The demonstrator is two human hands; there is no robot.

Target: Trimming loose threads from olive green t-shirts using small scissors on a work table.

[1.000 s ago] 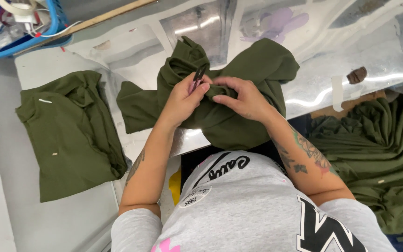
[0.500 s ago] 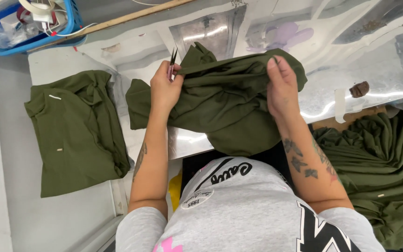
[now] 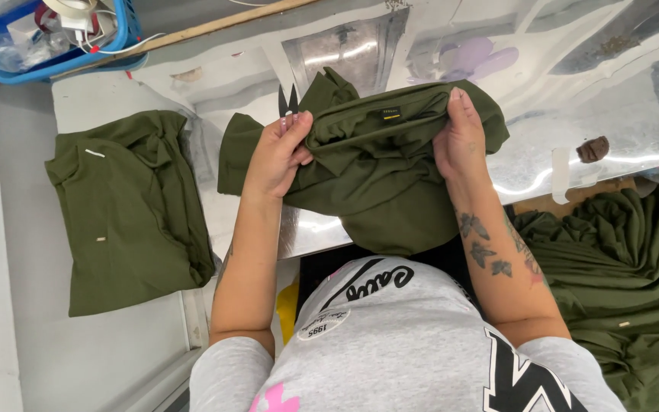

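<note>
Head view: L hand (image 3: 278, 156) and R hand (image 3: 461, 141) were each clamped on the olive garment (image 3: 379, 172), stretched between them w/ its lower part draped over the shiny table (image 3: 612, 99) edge. L hand also held small black snips (image 3: 287, 100), blades up, just above the fabric. Folded olive stack (image 3: 127, 210) lay well apart to the left; olive pile (image 3: 627, 282) to the right.

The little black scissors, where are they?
In the head view, the black scissors poke up from the left hand, left of centre, beside the green garment both hands hold.
</note>
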